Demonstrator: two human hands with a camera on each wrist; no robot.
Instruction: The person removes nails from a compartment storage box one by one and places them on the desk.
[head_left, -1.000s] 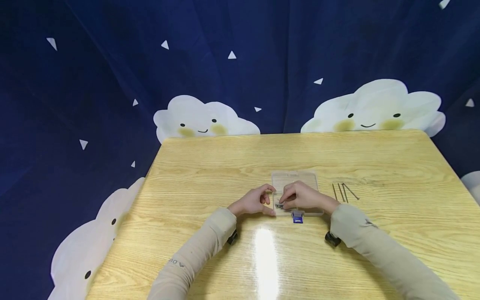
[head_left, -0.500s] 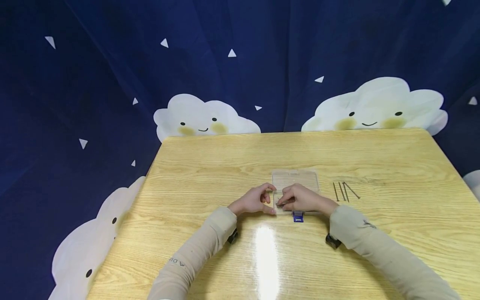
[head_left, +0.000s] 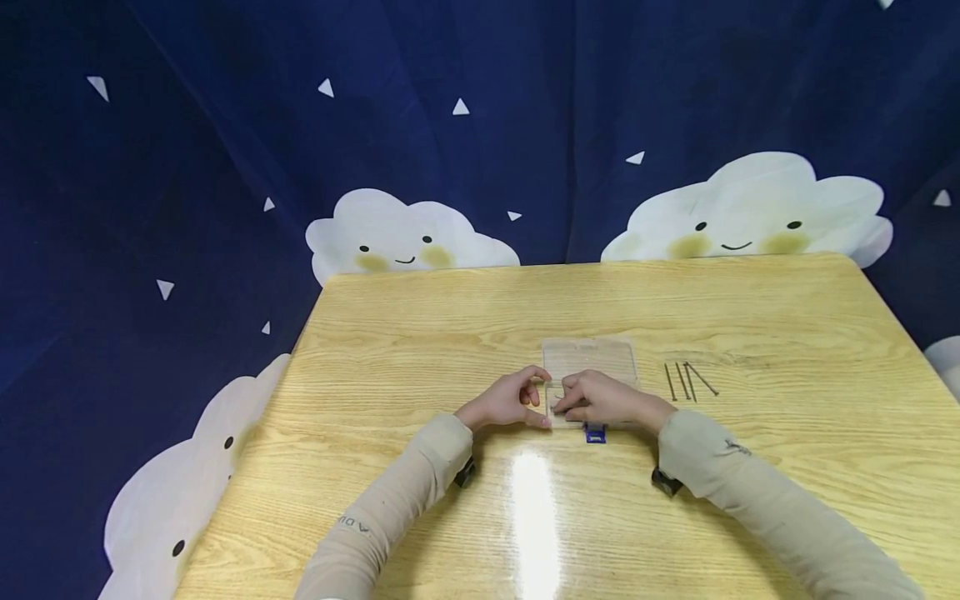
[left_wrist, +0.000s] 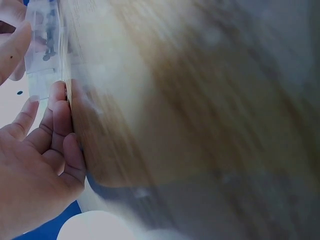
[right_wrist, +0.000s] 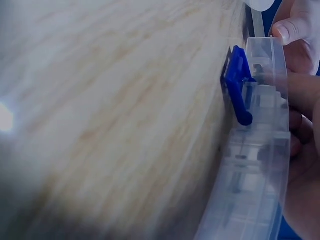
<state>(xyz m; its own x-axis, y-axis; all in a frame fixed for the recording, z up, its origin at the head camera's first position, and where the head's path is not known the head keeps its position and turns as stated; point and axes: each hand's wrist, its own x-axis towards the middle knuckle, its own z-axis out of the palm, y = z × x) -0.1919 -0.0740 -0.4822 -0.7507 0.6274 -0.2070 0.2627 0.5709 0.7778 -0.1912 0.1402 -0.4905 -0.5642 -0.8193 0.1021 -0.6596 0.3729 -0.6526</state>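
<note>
A clear plastic box (head_left: 596,358) lies with its lid opened away from the person, and its blue latch (head_left: 596,433) juts from the front. My left hand (head_left: 510,400) holds the box's left end, thumb at the near corner and index finger at the far corner. My right hand (head_left: 607,397) reaches into the left part of the box, index finger pointing down. Dark small metal pieces, like screws (left_wrist: 50,37), show through the wall by those fingertips. I cannot tell whether the right fingers pinch one. The right palm hides the box's right side.
Several long dark nails (head_left: 690,382) lie on the wooden table (head_left: 420,333) to the right of the box. A blue curtain (head_left: 450,150) with smiling clouds hangs behind and along the left side.
My right index finger has straightened and lowered into the box's left part, and less of the dark metal shows there. The left hand keeps its place on the box.
</note>
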